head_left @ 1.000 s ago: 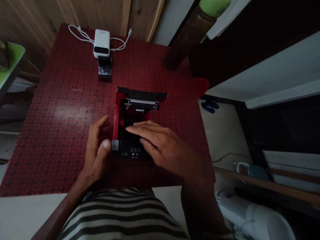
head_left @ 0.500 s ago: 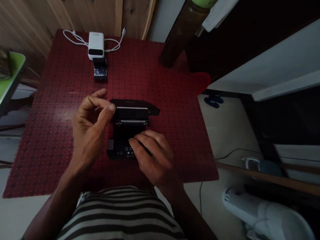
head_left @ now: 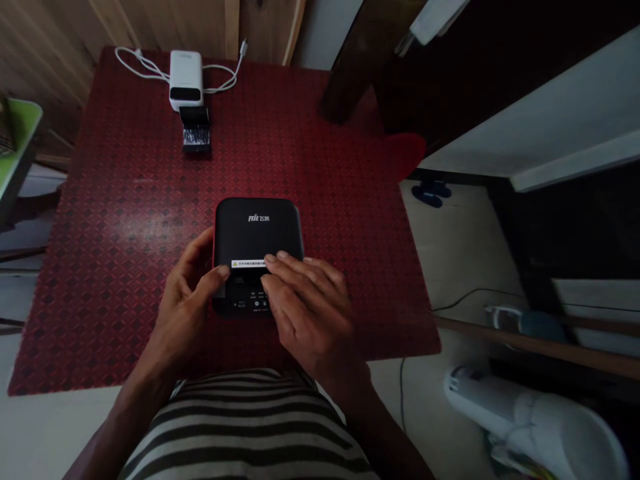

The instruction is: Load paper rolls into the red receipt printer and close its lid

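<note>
A black receipt printer point(head_left: 257, 233) with a white brand mark lies on the red patterned table, its lid down. A white warning sticker point(head_left: 247, 264) runs along the lid's front edge, and small button icons show on the panel below. My left hand point(head_left: 187, 293) grips the printer's left side, thumb on top near the sticker and fingers along the side wall. My right hand point(head_left: 313, 307) rests on the lid's front right part with fingers stretched out, covering the panel's right end. Whether the lid is fully latched cannot be seen.
A white power bank point(head_left: 186, 80) with a white cable sits at the table's far left. In front of it is a small black item point(head_left: 196, 130) with a shiny face. A dark post-like object point(head_left: 350, 80) stands at the back right. Blue slippers point(head_left: 431, 193) lie on the floor.
The printer's lid, standing open before with the roller showing, has swung down over the compartment. My left hand came down and closer to the body; my right fingers now lie on the lid.
</note>
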The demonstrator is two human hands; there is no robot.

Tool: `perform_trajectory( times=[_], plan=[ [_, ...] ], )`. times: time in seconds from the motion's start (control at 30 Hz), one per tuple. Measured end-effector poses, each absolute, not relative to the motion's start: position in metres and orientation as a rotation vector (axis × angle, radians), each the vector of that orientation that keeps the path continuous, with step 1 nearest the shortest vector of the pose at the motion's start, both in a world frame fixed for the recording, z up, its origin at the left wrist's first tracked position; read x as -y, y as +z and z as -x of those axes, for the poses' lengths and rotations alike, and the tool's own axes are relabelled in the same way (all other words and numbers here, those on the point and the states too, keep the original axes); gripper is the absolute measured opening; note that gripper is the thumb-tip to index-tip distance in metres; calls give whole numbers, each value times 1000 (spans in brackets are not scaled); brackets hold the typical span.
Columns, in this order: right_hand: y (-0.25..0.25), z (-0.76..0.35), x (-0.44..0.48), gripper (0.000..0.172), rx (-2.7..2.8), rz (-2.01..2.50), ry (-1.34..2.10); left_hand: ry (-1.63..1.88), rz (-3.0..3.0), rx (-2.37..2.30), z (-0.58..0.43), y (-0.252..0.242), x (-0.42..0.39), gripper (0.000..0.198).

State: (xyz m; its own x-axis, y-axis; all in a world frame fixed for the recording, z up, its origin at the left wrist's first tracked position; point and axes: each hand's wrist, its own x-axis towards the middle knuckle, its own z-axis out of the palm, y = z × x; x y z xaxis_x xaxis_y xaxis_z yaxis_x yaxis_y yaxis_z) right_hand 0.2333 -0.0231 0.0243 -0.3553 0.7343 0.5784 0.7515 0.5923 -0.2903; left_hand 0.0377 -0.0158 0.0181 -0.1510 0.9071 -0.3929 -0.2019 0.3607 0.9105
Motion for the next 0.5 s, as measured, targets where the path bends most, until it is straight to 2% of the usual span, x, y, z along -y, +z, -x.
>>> perform_trajectory(
  times=[0.37,0.43,0.5],
  plan=[
    [20,-232,26,22,2111,1176,48,1169,-754,-1395,-37,10,19,72],
    [18,-234,30,30,2068,1180,101,1170,-780,-1406,-33,5,23,68],
    [15,-240,37,45,1986,1206,128,1164,-786,-1389,-28,0,29,63]
  ],
)
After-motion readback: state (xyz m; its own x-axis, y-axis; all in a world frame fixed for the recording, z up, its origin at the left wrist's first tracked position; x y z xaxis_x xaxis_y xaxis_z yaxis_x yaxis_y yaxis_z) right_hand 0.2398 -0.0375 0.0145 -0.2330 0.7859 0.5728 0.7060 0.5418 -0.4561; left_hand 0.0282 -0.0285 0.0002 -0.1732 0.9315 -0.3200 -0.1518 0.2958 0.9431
